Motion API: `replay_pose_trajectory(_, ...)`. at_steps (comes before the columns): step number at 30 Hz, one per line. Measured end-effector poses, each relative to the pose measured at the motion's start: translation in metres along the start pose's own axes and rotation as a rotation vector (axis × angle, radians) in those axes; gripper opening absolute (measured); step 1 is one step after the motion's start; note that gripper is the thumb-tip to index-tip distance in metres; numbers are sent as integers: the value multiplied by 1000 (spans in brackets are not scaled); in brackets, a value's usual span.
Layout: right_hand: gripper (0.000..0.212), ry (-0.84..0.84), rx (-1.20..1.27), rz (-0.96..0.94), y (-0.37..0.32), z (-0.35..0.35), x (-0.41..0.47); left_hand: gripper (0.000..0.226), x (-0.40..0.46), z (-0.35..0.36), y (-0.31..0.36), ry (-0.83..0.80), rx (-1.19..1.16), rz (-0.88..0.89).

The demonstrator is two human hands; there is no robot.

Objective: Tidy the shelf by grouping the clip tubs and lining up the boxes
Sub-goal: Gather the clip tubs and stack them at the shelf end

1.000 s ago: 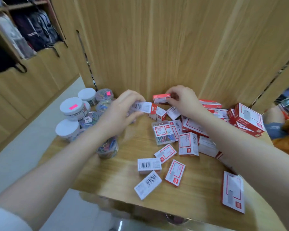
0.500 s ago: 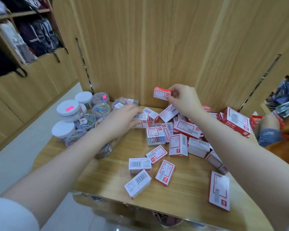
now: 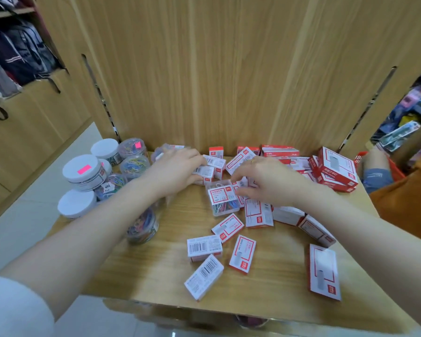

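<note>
Shelf: both hands low over boxes

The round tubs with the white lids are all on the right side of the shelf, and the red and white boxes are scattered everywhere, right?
Not quite. The head view shows the white-lidded tubs on the left side of the shelf. The boxes are scattered, yes.

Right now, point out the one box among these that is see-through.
The clear plastic box of coloured paper clips, mid-shelf beside the right hand; every other box is red-and-white card.
</note>
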State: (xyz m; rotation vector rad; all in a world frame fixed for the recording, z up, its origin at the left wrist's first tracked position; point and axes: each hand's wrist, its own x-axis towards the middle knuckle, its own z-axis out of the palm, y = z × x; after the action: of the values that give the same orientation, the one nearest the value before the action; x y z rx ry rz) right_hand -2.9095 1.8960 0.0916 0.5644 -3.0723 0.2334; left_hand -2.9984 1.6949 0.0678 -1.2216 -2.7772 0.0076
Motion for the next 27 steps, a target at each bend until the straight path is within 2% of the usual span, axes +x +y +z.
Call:
replay_pose_trajectory(3, 43, -97, -34, 32, -8, 5, -3, 40, 5, 5, 5, 28, -6, 17)
replay_pose_trajectory(6, 55, -86, -127, 17, -12, 15, 3, 44, 6, 4, 8, 132, 9, -8)
replay_pose_trajectory(8, 56, -78, -149, -3, -14, 19, 8, 40, 5, -3, 6, 213, -55, -38)
replay_pose_trajectory(11, 57, -122, -118, -29, -17, 24, 11, 21, -2, -19, -11, 392, -186, -71)
replay_pose_trajectory(13, 54, -80, -59, -58, -20, 23, 11, 18, -13, -29, -27, 463, -268, -83)
replay_pose_trajectory(17, 44, 87, 271, 16, -35, 4, 24, 25, -40, -40, -51, 474, -349, -77)
replay_pose_trajectory(19, 45, 166, 257, 42, -45, 1, 44, 28, -51, -41, -58, 456, -344, -85)
replay_pose_trajectory(22, 48, 244, 225, 108, -60, 8, 80, 21, -64, -37, -67, 430, -337, -103)
replay_pose_trajectory(27, 53, 219, 268, 173, -68, 21, 121, 17, -81, -28, -75, 393, -368, -119)
